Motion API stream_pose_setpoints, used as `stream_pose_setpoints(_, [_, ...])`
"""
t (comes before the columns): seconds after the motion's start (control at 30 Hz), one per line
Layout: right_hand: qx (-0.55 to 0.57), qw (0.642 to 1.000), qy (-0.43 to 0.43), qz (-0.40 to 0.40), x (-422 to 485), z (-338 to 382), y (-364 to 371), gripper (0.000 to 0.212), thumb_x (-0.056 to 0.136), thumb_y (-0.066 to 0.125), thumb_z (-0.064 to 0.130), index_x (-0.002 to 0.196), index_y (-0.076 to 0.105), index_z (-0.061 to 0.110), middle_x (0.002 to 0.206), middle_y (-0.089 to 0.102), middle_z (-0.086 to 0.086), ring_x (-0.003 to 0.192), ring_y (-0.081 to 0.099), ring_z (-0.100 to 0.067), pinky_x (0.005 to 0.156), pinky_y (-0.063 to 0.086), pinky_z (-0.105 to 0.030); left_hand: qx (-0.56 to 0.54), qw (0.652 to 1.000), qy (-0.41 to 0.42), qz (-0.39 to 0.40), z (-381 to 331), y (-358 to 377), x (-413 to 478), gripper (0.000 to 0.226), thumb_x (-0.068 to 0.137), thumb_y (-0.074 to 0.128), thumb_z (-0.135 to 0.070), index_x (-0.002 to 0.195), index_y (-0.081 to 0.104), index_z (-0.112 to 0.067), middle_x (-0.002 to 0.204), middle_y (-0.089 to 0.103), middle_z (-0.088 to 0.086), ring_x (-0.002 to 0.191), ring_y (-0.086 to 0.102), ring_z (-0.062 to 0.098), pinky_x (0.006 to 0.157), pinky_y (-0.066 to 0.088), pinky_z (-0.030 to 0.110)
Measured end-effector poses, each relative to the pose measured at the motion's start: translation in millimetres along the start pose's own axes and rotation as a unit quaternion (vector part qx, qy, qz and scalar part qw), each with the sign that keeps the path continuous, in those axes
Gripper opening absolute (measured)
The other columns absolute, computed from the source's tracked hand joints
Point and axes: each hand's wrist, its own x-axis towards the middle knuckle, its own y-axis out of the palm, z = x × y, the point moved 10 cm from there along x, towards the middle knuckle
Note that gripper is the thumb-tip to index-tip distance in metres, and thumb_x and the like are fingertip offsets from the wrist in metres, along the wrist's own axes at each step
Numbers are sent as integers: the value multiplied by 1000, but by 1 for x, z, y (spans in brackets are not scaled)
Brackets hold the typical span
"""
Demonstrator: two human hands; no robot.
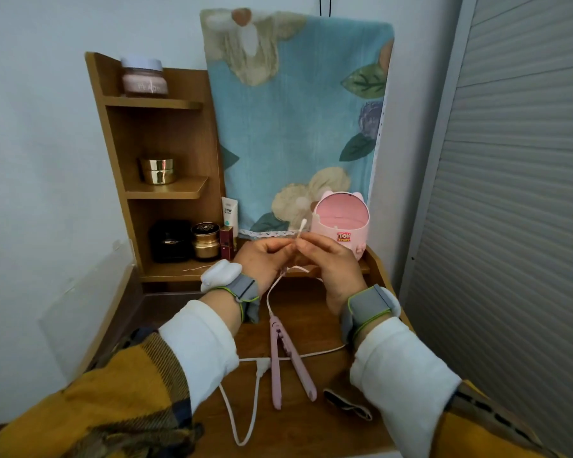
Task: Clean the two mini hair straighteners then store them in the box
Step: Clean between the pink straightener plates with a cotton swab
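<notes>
Cotton swab [301, 228] is pinched by right hand [328, 259]; left hand [262, 256] is curled on something hidden. Pink straightener [283, 361], light, rigid, lies below both wrists; best gripped mid-body, cord [245, 421] loose.

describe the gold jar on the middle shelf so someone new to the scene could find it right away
Start at the wooden shelf unit left of the blue floral cloth. On its middle shelf sits the gold jar, alone. It is squat and mirror-shiny, unlike the pink white-lidded jar on the top shelf.
</notes>
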Motion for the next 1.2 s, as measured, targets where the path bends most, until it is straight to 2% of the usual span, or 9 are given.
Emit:
stream_pose_setpoints(0.13, [58, 998, 16, -29, 3, -9, 2, 15, 78, 67, -5, 90, 71, 3, 66, 70, 3, 65, 63, -10, 67, 53, -20, 2, 1000, -6, 12, 5, 4, -5, 9, 85, 66, -18, 89, 74, -20, 59, 68, -9, 56, 61, 4, 61, 52, 22])
stream_pose_setpoints(0.23, [52, 998, 44, -17, 1, -17, 3, 16, 77, 65, -8, 77, 68, 8, 61, 68, 4, 62, 60, -8, 56, 49, -14, 72, 997, 16, 32, 4, 4, -9, 16, 85, 66, -18, 73, 70, -28, 53, 65, -12, 49, 56, -1, 55, 46, 15])
stream_pose_setpoints(0.37, [78, 995, 52, -38, -4, -31, -1, 17, 81, 63, -6, 74, 65, 10, 63, 67, 0, 70, 59, -16, 70, 51, -26, 135, 986, -31, 88, 28, 9, -24, 6, 85, 66, -22, 87, 72, -21, 64, 66, -13, 54, 58, -9, 55, 45, 8])
stream_pose_setpoints(0.5, [151, 985, 31, -74, 10, -24, -31, 14, 90, 54, 2, 80, 58, 11, 63, 71, 1, 66, 67, -15, 64, 53, -27, 304, 932, -125, 151, 87, 2, -43, 16, 84, 63, -42, 96, 69, -33, 95, 69, -13, 90, 62, 2, 87, 50, 25])
stream_pose_setpoints(0.67, [-112, 991, 76, -22, 3, -70, -35, 21, 94, 51, 5, 74, 56, 11, 61, 60, -4, 44, 52, -10, 49, 43, -19, 460, 870, -149, 94, 112, -16, -38, 35, 92, 54, -33, 124, 55, -21, 126, 58, 4, 114, 56, 22, 96, 46, 33])
stream_pose_setpoints(0.77, [-188, 971, 147, -5, -10, -110, -41, 23, 94, 51, 6, 73, 55, 12, 61, 55, -5, 45, 45, -12, 43, 37, -17, 529, 820, -106, 190, 122, 10, -36, 57, 89, 56, -16, 141, 36, -25, 146, 35, 6, 130, 41, 28, 106, 40, 37])
stream_pose_setpoints(0.87, [-187, 972, 143, -13, -14, -121, -52, 23, 94, 49, 5, 73, 54, 11, 59, 54, -4, 37, 42, -5, 37, 33, -14, 621, 737, 29, 266, 121, 37, -31, 60, 92, 47, -15, 144, 27, -36, 155, 19, -8, 142, 17, 26, 112, 26, 44])
stream_pose_setpoints(1.03, [-160, 977, 123, -67, -12, -116, -79, 22, 94, 50, 8, 74, 56, 14, 60, 54, -2, 42, 43, -10, 41, 34, -19, 644, 662, 86, 374, 130, 58, -24, 43, 96, 45, -18, 137, 43, -31, 148, 37, -7, 141, 24, 19, 113, 26, 41])
stream_pose_setpoints(1.2, [-135, 974, 127, -130, -15, -120, -98, 17, 95, 50, 12, 81, 59, 13, 64, 55, -3, 52, 44, -13, 47, 38, -22, 562, 750, 49, 345, 110, 44, -16, 45, 93, 53, -20, 137, 44, -19, 137, 47, 3, 125, 46, 19, 106, 34, 28])
